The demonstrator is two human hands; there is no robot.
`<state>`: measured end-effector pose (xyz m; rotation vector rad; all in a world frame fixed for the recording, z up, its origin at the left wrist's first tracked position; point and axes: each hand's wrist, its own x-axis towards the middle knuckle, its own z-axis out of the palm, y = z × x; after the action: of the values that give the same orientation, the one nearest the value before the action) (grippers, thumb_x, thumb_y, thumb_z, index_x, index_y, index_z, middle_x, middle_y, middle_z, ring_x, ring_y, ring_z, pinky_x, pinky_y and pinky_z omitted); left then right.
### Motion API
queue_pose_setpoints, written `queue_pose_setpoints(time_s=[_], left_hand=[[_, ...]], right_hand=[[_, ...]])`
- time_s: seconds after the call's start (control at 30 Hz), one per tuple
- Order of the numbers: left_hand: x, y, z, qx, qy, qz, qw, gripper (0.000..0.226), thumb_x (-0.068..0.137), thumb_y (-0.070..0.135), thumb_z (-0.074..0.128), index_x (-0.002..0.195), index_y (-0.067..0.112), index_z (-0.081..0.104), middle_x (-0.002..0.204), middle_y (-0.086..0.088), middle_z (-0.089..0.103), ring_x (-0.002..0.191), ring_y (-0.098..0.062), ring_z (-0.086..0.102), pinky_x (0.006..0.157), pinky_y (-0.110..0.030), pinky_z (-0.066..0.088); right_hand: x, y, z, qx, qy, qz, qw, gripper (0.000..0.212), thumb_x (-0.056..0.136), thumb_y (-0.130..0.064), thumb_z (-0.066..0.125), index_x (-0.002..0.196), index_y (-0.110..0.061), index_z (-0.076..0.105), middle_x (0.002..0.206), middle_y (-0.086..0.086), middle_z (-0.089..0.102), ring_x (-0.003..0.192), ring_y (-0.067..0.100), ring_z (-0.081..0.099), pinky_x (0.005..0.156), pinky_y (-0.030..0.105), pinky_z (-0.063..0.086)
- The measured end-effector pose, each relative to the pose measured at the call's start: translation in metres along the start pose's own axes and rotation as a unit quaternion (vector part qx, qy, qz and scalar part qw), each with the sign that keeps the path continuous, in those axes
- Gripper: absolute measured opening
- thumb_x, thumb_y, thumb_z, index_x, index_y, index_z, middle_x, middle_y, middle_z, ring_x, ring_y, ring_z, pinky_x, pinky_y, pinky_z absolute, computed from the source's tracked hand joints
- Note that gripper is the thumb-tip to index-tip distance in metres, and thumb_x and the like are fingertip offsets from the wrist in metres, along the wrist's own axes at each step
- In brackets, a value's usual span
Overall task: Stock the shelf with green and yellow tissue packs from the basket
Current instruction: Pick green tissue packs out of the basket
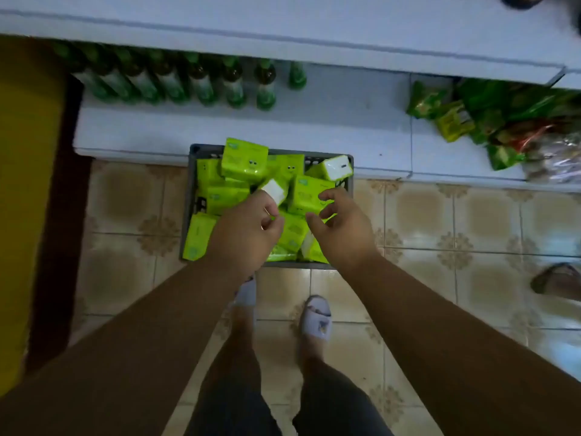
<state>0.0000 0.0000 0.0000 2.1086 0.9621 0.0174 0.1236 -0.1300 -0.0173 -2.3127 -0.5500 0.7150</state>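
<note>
Head view, basket: a grey plastic basket [192,171] stands on the tiled floor [471,221], its far edge against the front lip of the lowest white shelf [345,121].
Head view, tissue packs: the green and yellow tissue packs [244,158] fill the basket in a loose heap, some flat, some on edge, some tilted; one at the far right corner shows its white end, and one at the near left leans against the wall.
Head view, left hand: the left hand [248,228] hangs over the middle of the heap, fingers curled inward with the tips drawn together beside a white-ended pack; whether it pinches that pack I cannot tell.
Head view, right hand: the right hand [342,221] is over the right half of the basket, fingers spread and lightly bent, thumb apart, just above a green pack; it holds nothing.
Head view, shelf: a row of green bottles [204,86] stands along the back left of the lowest shelf; a pile of green snack bags [456,118] lies at its right end; the stretch between them is bare white board.
Head view, upper shelf: another white shelf board [283,26] overhangs at the top.
Head view, floor: the person's two feet in pale slippers [317,316] stand just behind the basket.
Head view, left edge: a yellow panel [28,184] runs down the left side.
</note>
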Motion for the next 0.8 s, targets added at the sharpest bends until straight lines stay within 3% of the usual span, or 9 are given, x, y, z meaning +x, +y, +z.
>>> queue_pose_setpoints(time_s=[0.07, 0.13, 0.23, 0.3, 0.4, 0.47, 0.57, 0.7, 0.8], left_hand=[[0.023, -0.024, 0.027, 0.005, -0.010, -0.004, 1.000, 0.020, 0.085, 0.029, 0.067, 0.095, 0.038, 0.051, 0.076, 0.014, 0.059, 0.063, -0.007, 0.053, 0.062, -0.030, 0.043], [0.040, -0.049, 0.053, 0.016, -0.031, 0.001, 0.999, 0.036, 0.086, 0.023, 0.068, 0.118, 0.033, 0.054, 0.099, 0.009, 0.057, 0.071, -0.016, 0.056, 0.070, -0.032, 0.047], [0.065, -0.074, 0.087, 0.046, -0.036, 0.016, 0.998, 0.060, 0.086, 0.016, 0.068, 0.140, 0.028, 0.045, 0.119, -0.008, 0.053, 0.090, -0.032, 0.059, 0.080, -0.041, 0.049], [0.080, -0.086, 0.103, 0.075, -0.045, 0.025, 0.996, 0.068, 0.086, 0.016, 0.067, 0.146, 0.029, 0.040, 0.122, -0.012, 0.053, 0.099, -0.035, 0.057, 0.085, -0.045, 0.048], [0.096, -0.098, 0.117, 0.148, -0.031, 0.053, 0.987, 0.069, 0.086, 0.018, 0.066, 0.149, 0.026, 0.039, 0.123, -0.018, 0.051, 0.114, -0.038, 0.048, 0.095, -0.047, 0.043], [0.103, -0.103, 0.119, 0.189, 0.013, 0.069, 0.979, 0.065, 0.084, 0.019, 0.065, 0.145, 0.024, 0.045, 0.118, -0.020, 0.050, 0.111, -0.041, 0.047, 0.095, -0.047, 0.041], [0.110, -0.112, 0.109, 0.172, 0.087, 0.073, 0.979, 0.055, 0.085, 0.023, 0.062, 0.139, 0.023, 0.052, 0.114, -0.023, 0.050, 0.107, -0.042, 0.048, 0.096, -0.047, 0.039], [0.120, -0.150, 0.077, 0.150, 0.130, 0.007, 0.980, 0.049, 0.088, 0.038, 0.052, 0.137, 0.032, 0.050, 0.127, -0.021, 0.046, 0.117, -0.038, 0.044, 0.102, -0.049, 0.039], [0.137, -0.200, 0.046, 0.120, 0.078, -0.087, 0.986, 0.048, 0.092, 0.037, 0.056, 0.139, 0.036, 0.048, 0.129, -0.019, 0.051, 0.115, -0.040, 0.052, 0.101, -0.048, 0.045]], right_hand=[[0.024, 0.031, 0.022, -0.002, 0.014, 0.024, 1.000, 0.044, 0.087, -0.036, 0.069, 0.127, -0.029, 0.052, 0.106, 0.001, 0.060, 0.076, 0.016, 0.062, 0.068, 0.031, 0.050], [0.046, 0.073, 0.039, -0.025, 0.043, 0.051, 0.997, 0.053, 0.088, -0.037, 0.068, 0.136, -0.033, 0.047, 0.120, 0.006, 0.056, 0.087, 0.019, 0.063, 0.072, 0.028, 0.047], [0.082, 0.134, 0.055, -0.059, 0.059, 0.131, 0.988, 0.063, 0.091, -0.043, 0.063, 0.146, -0.040, 0.033, 0.126, 0.011, 0.046, 0.107, 0.032, 0.057, 0.087, 0.042, 0.052], [0.106, 0.166, 0.066, -0.072, 0.033, 0.176, 0.981, 0.067, 0.093, -0.045, 0.059, 0.150, -0.044, 0.022, 0.126, 0.012, 0.045, 0.106, 0.034, 0.056, 0.089, 0.045, 0.052], [0.133, 0.195, 0.085, -0.065, 0.011, 0.182, 0.981, 0.062, 0.099, -0.044, 0.048, 0.151, -0.048, 0.014, 0.119, 0.012, 0.050, 0.094, 0.030, 0.058, 0.077, 0.039, 0.052], [0.146, 0.207, 0.091, -0.048, 0.014, 0.170, 0.984, 0.058, 0.100, -0.046, 0.043, 0.150, -0.048, 0.014, 0.117, 0.012, 0.057, 0.093, 0.030, 0.060, 0.073, 0.035, 0.049], [0.154, 0.219, 0.093, -0.022, 0.006, 0.148, 0.989, 0.054, 0.100, -0.051, 0.039, 0.150, -0.046, 0.020, 0.126, 0.013, 0.057, 0.107, 0.032, 0.058, 0.084, 0.034, 0.045], [0.156, 0.228, 0.090, 0.004, -0.019, 0.129, 0.991, 0.044, 0.102, -0.046, 0.034, 0.146, -0.047, 0.029, 0.136, 0.015, 0.050, 0.116, 0.035, 0.054, 0.100, 0.047, 0.046], [0.162, 0.230, 0.090, -0.013, -0.049, 0.143, 0.988, 0.041, 0.101, -0.041, 0.037, 0.138, -0.057, 0.029, 0.130, 0.015, 0.053, 0.104, 0.037, 0.059, 0.092, 0.054, 0.052]])
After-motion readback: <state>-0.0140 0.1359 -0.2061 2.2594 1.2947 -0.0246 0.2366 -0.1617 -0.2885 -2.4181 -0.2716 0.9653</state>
